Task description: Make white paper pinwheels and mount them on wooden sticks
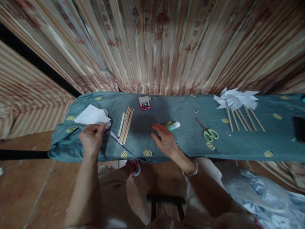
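At the table's left end lies a stack of folded white paper pieces (90,115). My left hand (91,138) is at its near right corner, thumb and forefinger pinched on the paper edge. A narrow white strip (114,136) sticks out to the right of that hand. Over the middle of the table, my right hand (165,141) has its fingers apart and holds nothing. A green and white glue stick (173,126) lies just beyond it. Several thin wooden sticks (126,125) lie between my hands, with a white pen-like stick (121,124) alongside them.
A small open box of metal pins or clips (144,103) stands toward the back. Green-handled scissors (208,132) lie right of my right hand. Several white paper pinwheels (235,99) on sticks rest further right. A dark object (299,128) sits at the right edge. Curtains hang behind.
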Demonstrator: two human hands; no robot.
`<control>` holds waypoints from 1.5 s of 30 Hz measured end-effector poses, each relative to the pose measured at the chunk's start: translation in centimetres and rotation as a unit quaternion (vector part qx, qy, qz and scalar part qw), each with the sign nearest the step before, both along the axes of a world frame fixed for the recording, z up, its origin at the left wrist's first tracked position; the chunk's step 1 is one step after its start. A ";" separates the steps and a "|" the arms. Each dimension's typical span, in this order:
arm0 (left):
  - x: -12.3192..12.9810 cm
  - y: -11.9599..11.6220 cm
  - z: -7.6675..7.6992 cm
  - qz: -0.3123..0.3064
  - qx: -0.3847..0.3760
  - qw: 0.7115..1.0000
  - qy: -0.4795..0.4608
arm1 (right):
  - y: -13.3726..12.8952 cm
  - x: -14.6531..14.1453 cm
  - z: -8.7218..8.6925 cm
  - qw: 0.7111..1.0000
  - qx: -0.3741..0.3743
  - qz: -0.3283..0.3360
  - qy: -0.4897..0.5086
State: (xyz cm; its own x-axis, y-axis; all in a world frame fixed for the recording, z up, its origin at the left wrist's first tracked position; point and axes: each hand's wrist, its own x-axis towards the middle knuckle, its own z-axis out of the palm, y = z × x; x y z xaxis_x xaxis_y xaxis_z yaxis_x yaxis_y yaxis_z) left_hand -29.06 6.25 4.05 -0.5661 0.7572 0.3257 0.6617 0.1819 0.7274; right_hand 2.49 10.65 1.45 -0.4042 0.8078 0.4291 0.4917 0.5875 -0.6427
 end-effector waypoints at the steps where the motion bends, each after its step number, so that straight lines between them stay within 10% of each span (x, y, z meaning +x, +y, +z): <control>1: 0.0 0.0 0.1 0.002 0.012 0.999 0.034 | 0.0 0.0 0.0 1.000 -0.002 -0.002 0.001; 22: -0.8 0.6 -0.3 0.048 -0.092 0.986 0.127 | 0.4 0.3 0.3 1.000 -0.020 -0.004 0.003; 29: -1.3 1.1 -0.5 0.060 0.013 0.993 0.105 | 0.3 0.2 0.4 1.000 -0.027 0.004 0.010; 35: 4.2 2.4 2.5 -0.028 0.172 0.981 0.089 | 1.2 0.7 0.8 0.998 -0.050 -0.038 0.012; 45: 15.8 3.3 4.5 -0.268 0.181 0.940 0.112 | 3.3 6.8 3.2 0.977 -0.067 -0.179 0.098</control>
